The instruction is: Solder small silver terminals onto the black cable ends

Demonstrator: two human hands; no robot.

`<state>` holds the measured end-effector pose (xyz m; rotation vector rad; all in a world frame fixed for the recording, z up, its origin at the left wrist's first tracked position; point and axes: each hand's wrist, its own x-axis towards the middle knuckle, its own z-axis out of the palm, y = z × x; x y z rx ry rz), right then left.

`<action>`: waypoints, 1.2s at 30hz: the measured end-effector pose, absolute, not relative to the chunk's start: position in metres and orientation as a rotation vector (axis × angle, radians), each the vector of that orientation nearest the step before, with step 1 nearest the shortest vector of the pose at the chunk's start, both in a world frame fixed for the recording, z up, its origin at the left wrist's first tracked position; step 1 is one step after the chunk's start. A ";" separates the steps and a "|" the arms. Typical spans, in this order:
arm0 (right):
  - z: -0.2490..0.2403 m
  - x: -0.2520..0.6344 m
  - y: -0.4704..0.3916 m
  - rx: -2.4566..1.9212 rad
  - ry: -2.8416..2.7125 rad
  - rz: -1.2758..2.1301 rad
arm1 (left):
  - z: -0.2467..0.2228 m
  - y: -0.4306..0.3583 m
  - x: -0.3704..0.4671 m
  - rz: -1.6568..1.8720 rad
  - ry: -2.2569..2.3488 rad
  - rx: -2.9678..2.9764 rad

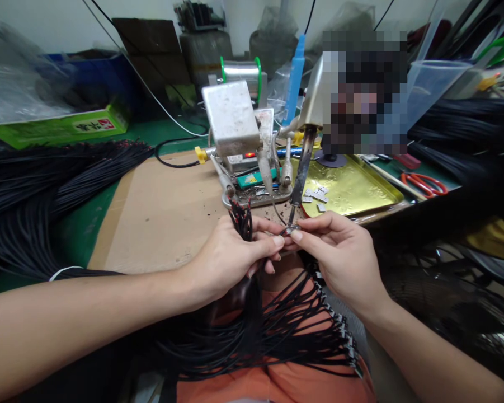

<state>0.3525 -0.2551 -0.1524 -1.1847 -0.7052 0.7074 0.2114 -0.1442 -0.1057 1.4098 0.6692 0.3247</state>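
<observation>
My left hand [235,252] is closed around a bundle of black cables [242,221], whose stripped ends with red wires stick up above the fist. Its thumb and forefinger pinch one wire end at the connector. Between the thumb and forefinger of my right hand [344,246] is a small metal connector [292,229]. The tip of a soldering iron [302,168], fixed in a stand and pointing down, meets the connector or sits just above it; I cannot tell which. Across my lap lie many black cables with metal connectors [339,324] on their ends.
A gold tray [361,182] holds several small metal plates [316,194]. Red-handled scissors [423,183] lie to its right. Behind the metal stand [232,117] is a solder spool [242,78]. More black cables [46,190] cover the left side, beside cardboard [163,207]. A person sits opposite, blurred out.
</observation>
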 end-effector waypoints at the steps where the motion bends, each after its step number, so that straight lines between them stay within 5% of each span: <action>1: -0.153 0.352 -0.255 -1.182 -0.701 0.707 | -0.106 -0.144 0.211 0.329 0.664 1.410; 36: -0.142 0.347 -0.262 -1.307 -0.749 0.622 | -0.102 -0.147 0.211 0.304 0.713 1.435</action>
